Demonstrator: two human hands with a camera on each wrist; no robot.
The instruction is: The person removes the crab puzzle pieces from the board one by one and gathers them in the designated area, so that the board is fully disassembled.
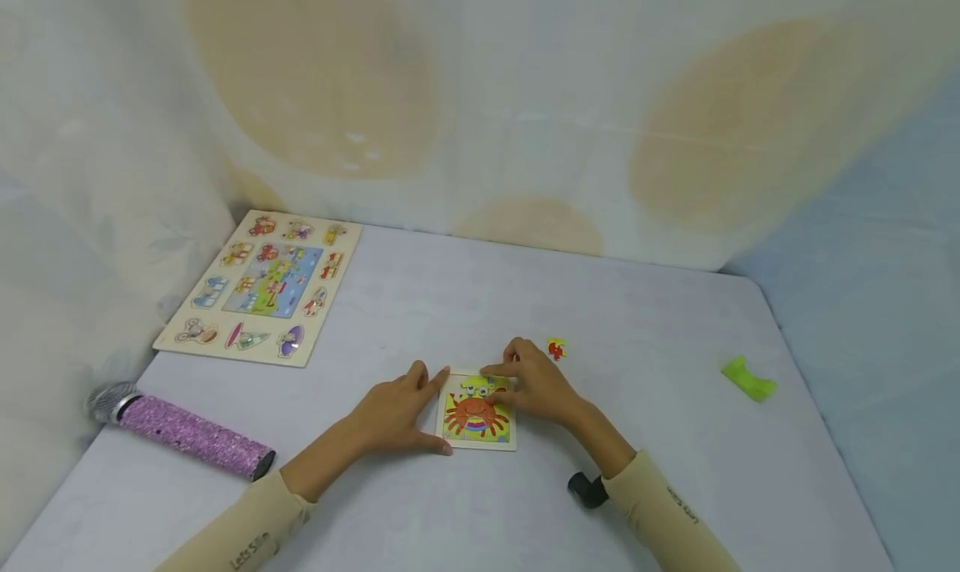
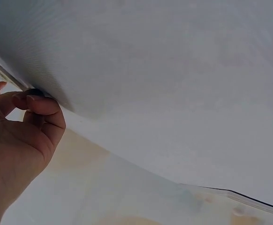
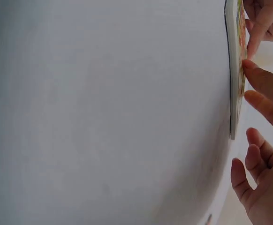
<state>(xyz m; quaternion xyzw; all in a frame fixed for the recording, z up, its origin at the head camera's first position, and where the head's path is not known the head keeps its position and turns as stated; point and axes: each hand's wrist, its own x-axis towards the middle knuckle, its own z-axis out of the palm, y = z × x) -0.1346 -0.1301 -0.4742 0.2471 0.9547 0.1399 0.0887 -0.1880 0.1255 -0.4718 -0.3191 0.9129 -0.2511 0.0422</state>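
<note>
Since the puzzle (image 1: 476, 420) could slide, my splayed left hand (image 1: 397, 411) braces its left edge, my loose right hand (image 1: 537, 386) touching its face.

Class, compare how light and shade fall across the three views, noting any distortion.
Head view: brightest, with soft shadow below the left hand; left wrist view: dimmer, the tabletop darkening near that hand; right wrist view: also dim, darkest at far left, the crab puzzle looking slightly bowed, perhaps from the lens.
</note>
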